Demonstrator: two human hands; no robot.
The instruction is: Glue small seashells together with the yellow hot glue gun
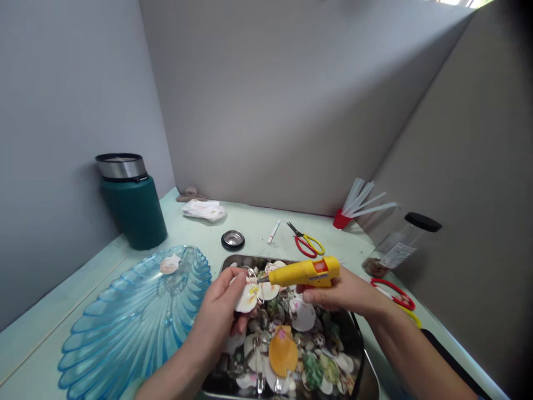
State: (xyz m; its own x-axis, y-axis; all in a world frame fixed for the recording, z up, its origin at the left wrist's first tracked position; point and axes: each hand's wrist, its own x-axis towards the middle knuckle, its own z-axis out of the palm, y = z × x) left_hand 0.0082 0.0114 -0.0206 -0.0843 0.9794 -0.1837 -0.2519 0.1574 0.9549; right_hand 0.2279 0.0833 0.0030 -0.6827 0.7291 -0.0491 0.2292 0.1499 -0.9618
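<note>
My left hand (227, 294) pinches a white scallop shell (246, 299) with a yellow patch on its inner face. A thin metal clip or pin seems to lie along the shell's edge. In my right hand (333, 294) is a yellow hot glue gun (306, 272), its metal nozzle pointing left at the shell, close to or touching it. Below both hands sits a metal tray (370, 369) full of mixed shells. Among them are an orange scallop shell (283, 353), a white one (302, 314), green pieces (312, 369) and metal pins.
At left lie a blue shell-shaped glass dish (125, 322) bearing a small shell (170, 264), and a green flask (133, 208). Behind are a lid (232, 239), scissors (307, 242) and a red cup (342, 219) of glue sticks. A jar (400, 244) and second scissors (393, 291) stay right.
</note>
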